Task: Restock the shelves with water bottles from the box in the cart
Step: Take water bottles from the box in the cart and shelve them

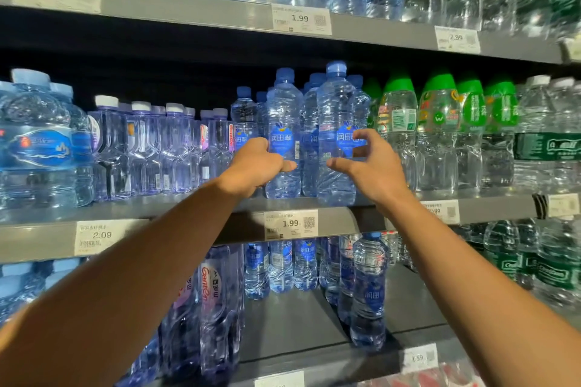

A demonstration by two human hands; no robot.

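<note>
Middle shelf (188, 223), blue-capped water bottles standing at its front edge. Our left hand (256, 165) has its fingers wrapped around the left bottle (284, 104). Just beside it, our right hand (374, 166) has fingers spread apart around the right bottle (334, 97), thumb touching its label. Green-capped bottles (437, 122) stand beside.
</note>
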